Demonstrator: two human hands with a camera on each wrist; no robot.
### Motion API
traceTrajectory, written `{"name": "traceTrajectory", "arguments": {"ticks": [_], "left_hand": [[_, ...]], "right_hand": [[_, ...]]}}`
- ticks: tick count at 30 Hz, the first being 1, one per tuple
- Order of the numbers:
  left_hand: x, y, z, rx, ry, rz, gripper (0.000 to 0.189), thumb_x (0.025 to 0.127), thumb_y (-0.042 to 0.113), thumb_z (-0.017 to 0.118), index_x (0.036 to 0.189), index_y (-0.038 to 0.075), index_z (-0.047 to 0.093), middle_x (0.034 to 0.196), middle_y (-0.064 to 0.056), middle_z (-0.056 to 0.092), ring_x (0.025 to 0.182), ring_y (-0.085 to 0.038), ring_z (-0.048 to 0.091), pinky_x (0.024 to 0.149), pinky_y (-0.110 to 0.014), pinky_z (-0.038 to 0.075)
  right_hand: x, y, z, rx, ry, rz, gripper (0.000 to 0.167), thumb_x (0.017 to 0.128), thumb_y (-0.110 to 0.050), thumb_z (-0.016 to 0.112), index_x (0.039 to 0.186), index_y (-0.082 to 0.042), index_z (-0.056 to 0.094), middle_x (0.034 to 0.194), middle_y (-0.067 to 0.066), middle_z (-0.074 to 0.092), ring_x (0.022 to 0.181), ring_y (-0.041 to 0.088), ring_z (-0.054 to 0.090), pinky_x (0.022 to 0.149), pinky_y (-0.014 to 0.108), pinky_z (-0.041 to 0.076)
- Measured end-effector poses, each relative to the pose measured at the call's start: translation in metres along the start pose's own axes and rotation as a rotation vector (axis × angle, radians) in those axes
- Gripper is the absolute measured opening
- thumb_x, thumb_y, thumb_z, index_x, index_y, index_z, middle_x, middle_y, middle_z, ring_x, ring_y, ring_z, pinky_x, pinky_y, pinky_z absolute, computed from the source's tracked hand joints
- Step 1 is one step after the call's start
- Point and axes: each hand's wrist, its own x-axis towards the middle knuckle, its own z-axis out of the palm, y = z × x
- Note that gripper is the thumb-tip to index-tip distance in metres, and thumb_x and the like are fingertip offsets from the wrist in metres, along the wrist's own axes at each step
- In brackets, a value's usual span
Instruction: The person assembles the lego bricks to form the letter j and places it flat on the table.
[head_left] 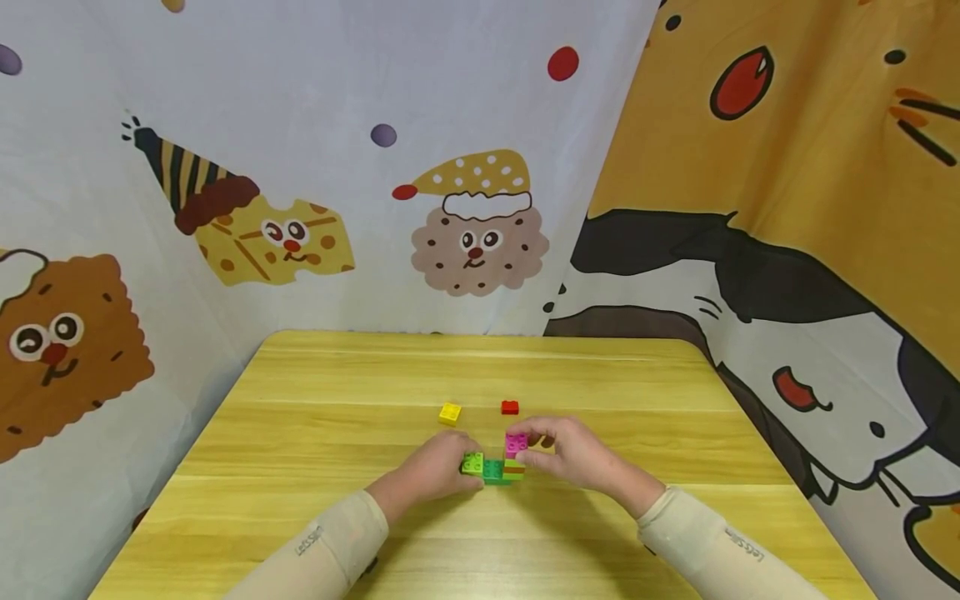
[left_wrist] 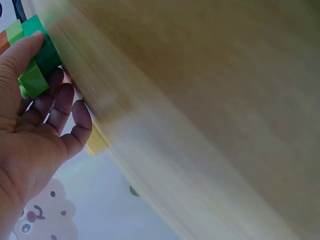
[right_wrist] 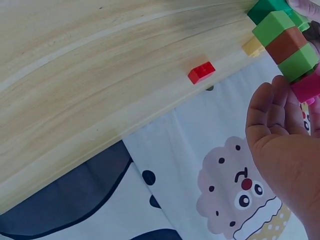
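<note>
A built piece of toy building bricks stands on the table at centre. Its dark green base brick (head_left: 492,472) carries a light green brick (head_left: 472,462) at the left end. At the right end rises a stack of light green and brown bricks (right_wrist: 286,46), topped by a pink brick (head_left: 516,444). My left hand (head_left: 438,462) grips the left end, thumb against the dark green side in the left wrist view. My right hand (head_left: 573,454) pinches the pink brick between thumb and fingers. Whether the pink brick is fully seated cannot be told.
Behind the built piece lie a loose yellow brick (head_left: 450,413) and a loose red brick (head_left: 510,407). The wooden table (head_left: 337,375) reaches back to a cartoon-printed curtain (head_left: 300,83), which also hangs along the right side.
</note>
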Motion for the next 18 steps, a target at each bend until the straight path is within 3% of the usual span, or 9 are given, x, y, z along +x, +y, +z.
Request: {"name": "traceTrajectory", "arguments": {"ticks": [10, 18], "left_hand": [[0.0003, 0.0003, -0.0004, -0.013, -0.002, 0.002, 0.024, 0.088, 0.027, 0.089, 0.103, 0.013, 0.078, 0.092, 0.006, 0.070, 0.078, -0.004, 0.052, 0.069, -0.020, 0.047], [-0.0002, 0.0005, 0.0000, -0.006, -0.001, 0.003, 0.024, 0.088, 0.028, 0.089, 0.103, 0.013, 0.078, 0.092, 0.006, 0.071, 0.078, -0.004, 0.053, 0.070, -0.020, 0.047]], "right_hand": [[-0.0015, -0.0025, 0.0002, -0.043, 0.033, -0.024, 0.033, 0.100, -0.025, 0.077, 0.132, -0.018, 0.075, 0.115, -0.009, 0.080, 0.102, 0.008, 0.071, 0.089, 0.030, 0.058], [-0.0020, -0.0020, 0.0016, -0.052, 0.030, -0.031, 0.032, 0.099, -0.025, 0.078, 0.131, -0.018, 0.077, 0.120, -0.006, 0.080, 0.104, 0.008, 0.072, 0.089, 0.044, 0.062]]}}
